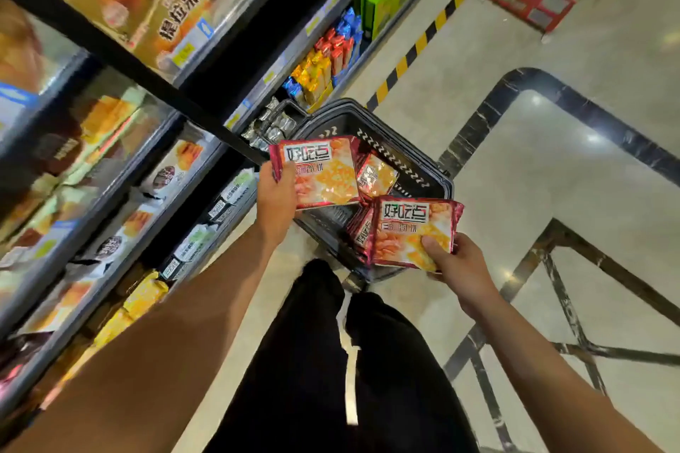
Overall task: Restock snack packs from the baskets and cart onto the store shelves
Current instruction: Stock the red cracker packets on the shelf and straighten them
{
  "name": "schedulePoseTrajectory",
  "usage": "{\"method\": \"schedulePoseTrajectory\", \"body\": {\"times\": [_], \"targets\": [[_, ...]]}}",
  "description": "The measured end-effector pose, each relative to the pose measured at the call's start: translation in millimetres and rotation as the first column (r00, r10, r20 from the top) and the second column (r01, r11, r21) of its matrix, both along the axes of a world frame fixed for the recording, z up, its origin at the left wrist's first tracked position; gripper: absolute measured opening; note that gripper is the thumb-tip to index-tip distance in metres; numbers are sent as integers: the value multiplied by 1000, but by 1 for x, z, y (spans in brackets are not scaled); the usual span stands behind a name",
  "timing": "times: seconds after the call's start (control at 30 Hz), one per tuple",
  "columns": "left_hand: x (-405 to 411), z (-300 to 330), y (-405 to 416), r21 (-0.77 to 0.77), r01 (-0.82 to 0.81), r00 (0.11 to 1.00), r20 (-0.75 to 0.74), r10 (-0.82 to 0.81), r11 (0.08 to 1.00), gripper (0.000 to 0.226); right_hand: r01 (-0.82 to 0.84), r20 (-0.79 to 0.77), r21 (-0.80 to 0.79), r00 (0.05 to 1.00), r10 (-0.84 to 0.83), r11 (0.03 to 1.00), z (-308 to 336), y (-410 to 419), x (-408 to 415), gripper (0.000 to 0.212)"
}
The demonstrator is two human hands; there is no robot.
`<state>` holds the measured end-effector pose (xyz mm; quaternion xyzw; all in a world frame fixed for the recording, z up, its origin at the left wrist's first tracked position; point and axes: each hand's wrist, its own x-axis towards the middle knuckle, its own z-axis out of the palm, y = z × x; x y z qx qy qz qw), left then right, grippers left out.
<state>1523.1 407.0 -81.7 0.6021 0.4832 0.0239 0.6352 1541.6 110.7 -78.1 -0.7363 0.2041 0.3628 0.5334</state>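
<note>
Each hand, left hand [275, 199] and right hand [454, 265], held a red snack pack [319, 173]; more packs [375, 176] waited in the basket [415, 162], none shelved yet.

Bright, even overhead store light throws small glare spots on the glossy floor [552, 165]; the shelves [92, 158] at left smear with motion blur, and wide-angle distortion bends lines toward the edges

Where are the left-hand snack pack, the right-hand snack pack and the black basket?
Left-hand snack pack [323, 173], head view, front face.
Right-hand snack pack [412, 228], head view, front face.
Black basket [401, 154], head view, far rim.
</note>
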Motion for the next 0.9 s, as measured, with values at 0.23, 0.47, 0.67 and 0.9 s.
{"method": "schedulePoseTrajectory", "body": {"times": [0.23, 0.47, 0.67, 0.9], "targets": [[-84, 121, -3, 45, -186, 982, 28, 185, 981, 23, -129, 236, 31, 965, 118, 991, 104, 12, -7, 20], [-163, 201, 16, 34, -357, 928, 131, 350, 933, 30, -286, 434, 89, 873, 221, 954, 176, 77, -4, 31], [-219, 264, 58, 178, -542, 826, 293, 481, 822, 20, -409, 512, 202, 819, 260, 890, 221, 152, -24, 17], [-280, 311, 119, 294, -610, 779, 393, 489, 736, 19, -511, 599, 208, 741, 304, 834, 250, 247, -56, 19]]}}
